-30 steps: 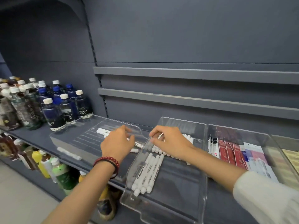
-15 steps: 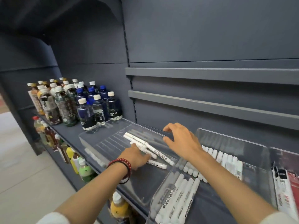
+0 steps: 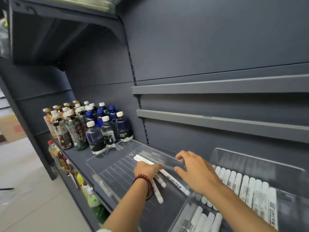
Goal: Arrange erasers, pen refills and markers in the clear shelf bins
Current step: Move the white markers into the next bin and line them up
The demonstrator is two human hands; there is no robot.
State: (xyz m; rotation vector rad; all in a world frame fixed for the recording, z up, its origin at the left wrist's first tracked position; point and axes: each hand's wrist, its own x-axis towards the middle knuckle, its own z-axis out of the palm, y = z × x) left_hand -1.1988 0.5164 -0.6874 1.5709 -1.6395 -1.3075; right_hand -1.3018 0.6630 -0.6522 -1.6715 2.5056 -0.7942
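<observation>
Your left hand [image 3: 147, 169], the one with the red bead bracelet [image 3: 144, 178], lies on top of the loose white plastic markers [image 3: 175, 180] in the near-empty clear plastic bin [image 3: 112, 166]. Its fingers are curled down over their barrels, so it looks to be gripping them, though the underside of the grip is hidden. Those markers lie flat on the bin floor, fanned rather than parallel. Their long axes run diagonally from the back left toward the front right, and their capped ends stick out on both sides of your hand. Your right hand [image 3: 196, 173] is just beside them to the right, spread wide and holding nothing. Its fingertips touch the back right corner of that bin's wall; I cannot tell whether they pinch it. The left hand is already on the markers, so the next move is probably its job: turn the fan until the barrels lie side by side. The full clear plastic bin [image 3: 250, 162] to the right shows the pattern, with a tidy row of white markers [image 3: 247, 186] packed barrel to barrel and a second row in front of it. No erasers or pen refills are in view. Capped drink bottles [image 3: 100, 139] stand on the dark grey shelf [image 3: 78, 156] just left of the bins.
</observation>
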